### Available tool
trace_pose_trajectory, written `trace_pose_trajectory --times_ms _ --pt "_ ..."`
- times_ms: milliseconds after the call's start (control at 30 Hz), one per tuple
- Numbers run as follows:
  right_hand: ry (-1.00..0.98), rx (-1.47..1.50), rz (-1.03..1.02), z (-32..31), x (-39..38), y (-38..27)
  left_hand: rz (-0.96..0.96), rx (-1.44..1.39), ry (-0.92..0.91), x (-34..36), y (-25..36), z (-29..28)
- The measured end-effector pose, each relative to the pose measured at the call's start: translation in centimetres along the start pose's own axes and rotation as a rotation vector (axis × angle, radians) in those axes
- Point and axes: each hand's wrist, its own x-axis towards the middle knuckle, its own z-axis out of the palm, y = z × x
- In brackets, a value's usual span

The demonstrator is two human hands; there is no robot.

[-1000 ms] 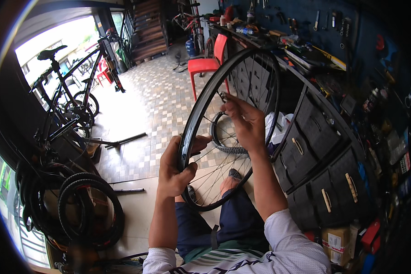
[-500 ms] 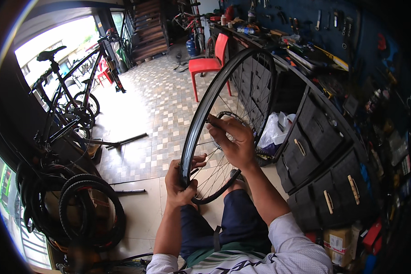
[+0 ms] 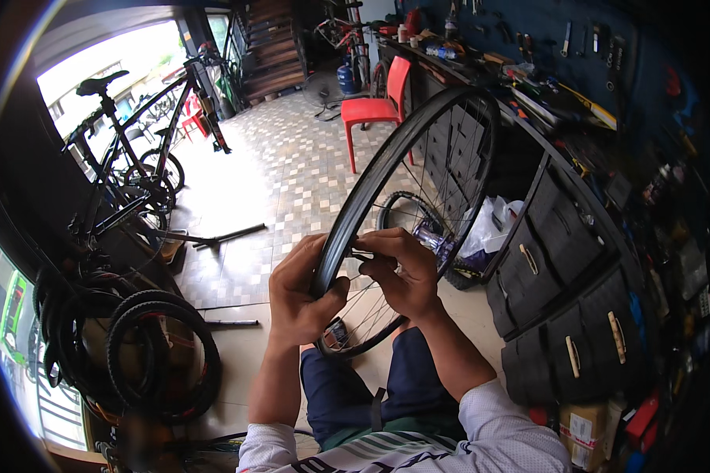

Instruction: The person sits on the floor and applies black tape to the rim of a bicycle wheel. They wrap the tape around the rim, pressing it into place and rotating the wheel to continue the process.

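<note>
Ok, bare bike wheel rim (image 3: 371,181) w/ spokes held upright over the lap, just in front of the chest. Left hand (image 3: 301,293) wrapped around the rim's lower-left edge, thumb over it. Right hand (image 3: 398,272) curled shut, fingertips pinching at the rim's inner side right beside the left. Red chair (image 3: 375,106) behind, loose tyres (image 3: 162,355) on floor to the left.

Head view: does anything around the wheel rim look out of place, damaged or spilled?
Nothing stands out. The bare wheel rim looks round and its spokes even, gripped by the left hand while the right hand works at its inner edge. Loose tyres lean at the left and a white plastic bag sits by the black drawers; no spill shows on the floor.
</note>
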Motion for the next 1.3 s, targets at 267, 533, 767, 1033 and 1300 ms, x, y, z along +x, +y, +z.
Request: trace_pose_trajectory --times_ms 267,533,767,1033,1300 --pt "0.15 0.128 0.069 -0.2 0.4 -0.4 -0.028 0.046 0.081 1.2 2.2 1.6" --pt "0.14 0.179 0.311 -1.8 -0.1 -1.0 0.042 0.075 0.033 0.7 0.2 2.5" --pt "0.066 0.57 0.582 -1.9 2.0 -1.4 -0.041 -0.044 0.026 0.8 0.1 2.1" --pt "0.026 -0.623 -0.261 -2.2 1.7 -0.6 -0.145 -0.054 0.042 0.1 -0.7 1.4" --pt "-0.058 -0.946 -0.497 -3.0 3.2 -1.6 -0.187 -0.067 0.054 0.6 -1.2 1.8"
